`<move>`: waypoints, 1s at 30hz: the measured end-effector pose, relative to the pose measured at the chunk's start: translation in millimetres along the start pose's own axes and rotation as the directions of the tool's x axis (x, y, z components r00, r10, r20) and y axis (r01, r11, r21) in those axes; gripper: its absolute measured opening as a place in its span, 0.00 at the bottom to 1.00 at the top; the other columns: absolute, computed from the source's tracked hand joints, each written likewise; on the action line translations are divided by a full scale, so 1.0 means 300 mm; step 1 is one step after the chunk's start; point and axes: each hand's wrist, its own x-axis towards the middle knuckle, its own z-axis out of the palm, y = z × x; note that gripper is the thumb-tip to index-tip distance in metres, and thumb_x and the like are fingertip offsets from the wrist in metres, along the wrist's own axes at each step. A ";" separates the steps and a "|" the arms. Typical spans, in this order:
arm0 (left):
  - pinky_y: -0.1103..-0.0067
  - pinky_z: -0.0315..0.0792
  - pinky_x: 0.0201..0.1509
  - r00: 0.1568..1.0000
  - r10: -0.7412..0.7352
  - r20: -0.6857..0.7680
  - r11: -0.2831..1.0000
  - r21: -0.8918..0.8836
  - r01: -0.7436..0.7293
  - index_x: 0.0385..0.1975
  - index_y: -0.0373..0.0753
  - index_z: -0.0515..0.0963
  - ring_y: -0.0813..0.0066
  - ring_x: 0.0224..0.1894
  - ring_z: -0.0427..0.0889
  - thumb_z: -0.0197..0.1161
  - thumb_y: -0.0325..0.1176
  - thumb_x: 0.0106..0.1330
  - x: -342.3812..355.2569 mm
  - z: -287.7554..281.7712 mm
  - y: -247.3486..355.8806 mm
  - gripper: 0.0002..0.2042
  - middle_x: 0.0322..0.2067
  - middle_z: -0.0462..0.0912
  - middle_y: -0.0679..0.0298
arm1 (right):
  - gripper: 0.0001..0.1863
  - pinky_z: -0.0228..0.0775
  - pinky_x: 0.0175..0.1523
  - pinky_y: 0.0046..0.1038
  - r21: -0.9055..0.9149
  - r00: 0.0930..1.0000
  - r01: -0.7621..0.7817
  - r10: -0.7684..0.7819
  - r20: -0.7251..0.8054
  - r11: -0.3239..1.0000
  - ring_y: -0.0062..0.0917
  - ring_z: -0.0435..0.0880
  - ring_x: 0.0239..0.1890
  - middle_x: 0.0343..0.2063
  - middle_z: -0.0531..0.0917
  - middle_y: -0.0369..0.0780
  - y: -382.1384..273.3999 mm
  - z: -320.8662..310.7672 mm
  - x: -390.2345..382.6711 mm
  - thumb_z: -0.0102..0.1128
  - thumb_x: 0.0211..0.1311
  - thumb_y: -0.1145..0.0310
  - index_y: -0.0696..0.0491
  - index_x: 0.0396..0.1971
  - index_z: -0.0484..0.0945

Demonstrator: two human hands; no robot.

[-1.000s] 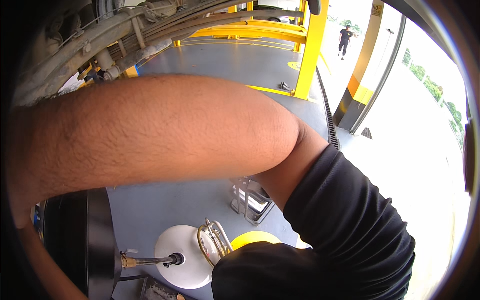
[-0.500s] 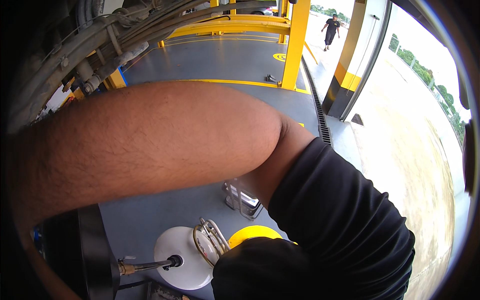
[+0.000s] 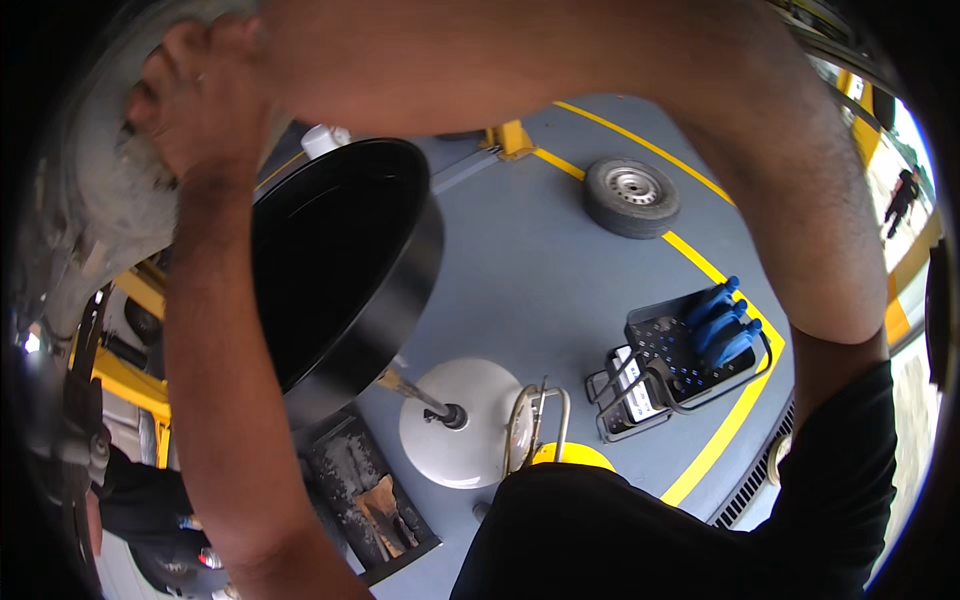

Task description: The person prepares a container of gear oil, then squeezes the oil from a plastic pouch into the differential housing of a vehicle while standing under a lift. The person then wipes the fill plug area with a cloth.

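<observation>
My left hand (image 3: 205, 105) is raised to the grey, dirty metal underside of a vehicle (image 3: 120, 190). Its fingers are curled against the metal, and whatever lies within them is hidden. My right forearm (image 3: 480, 65) crosses the top of the head view toward the same spot, its hand out of sight. Beside my left forearm (image 3: 215, 330) stands a wide black oil drain pan (image 3: 415, 265), tilted in this view. Below it, a short pole leads to a round white drainer tank (image 3: 440, 385) with a bent metal tube (image 3: 560, 420).
A black crate (image 3: 665, 350) with blue bottles (image 3: 722, 325) stands on the grey floor near a loose wheel (image 3: 632, 195). A dark tray (image 3: 410, 555) lies at lower left, a yellow round thing (image 3: 575, 455) by the tank. Another person (image 3: 903, 200) is far right.
The view has turned, bringing the drain pan, crate and wheel into sight. My right arm now lies higher across the picture. My left hand has come into view against the metal.
</observation>
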 end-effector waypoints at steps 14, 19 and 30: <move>0.49 0.47 0.79 0.985 -0.021 -0.172 0.985 -0.170 -0.009 0.63 0.31 0.69 0.44 0.76 0.56 0.61 0.46 0.69 -0.045 -0.056 -0.122 0.29 0.70 0.63 0.42 | 0.09 0.77 0.34 0.33 0.126 0.985 -0.167 0.170 -0.012 0.978 0.32 0.82 0.29 0.28 0.81 0.41 -0.053 -0.053 -0.052 0.60 0.59 0.68 0.59 0.29 0.79; 0.46 0.44 0.79 0.998 0.024 -0.059 0.995 -0.098 -0.030 0.67 0.34 0.68 0.47 0.77 0.55 0.55 0.51 0.72 -0.066 -0.072 -0.137 0.31 0.71 0.63 0.46 | 0.11 0.76 0.33 0.31 0.200 0.884 -0.359 0.401 -0.242 0.912 0.31 0.84 0.29 0.28 0.82 0.42 -0.172 -0.032 -0.048 0.58 0.67 0.67 0.59 0.30 0.81; 0.37 0.36 0.77 0.997 0.064 0.042 0.998 0.023 -0.065 0.74 0.40 0.62 0.50 0.78 0.52 0.49 0.59 0.75 -0.043 -0.120 -0.169 0.36 0.76 0.56 0.54 | 0.11 0.75 0.30 0.34 0.612 0.773 -0.572 0.609 0.179 0.546 0.32 0.85 0.26 0.24 0.83 0.39 -0.185 -0.052 -0.104 0.56 0.69 0.65 0.54 0.34 0.85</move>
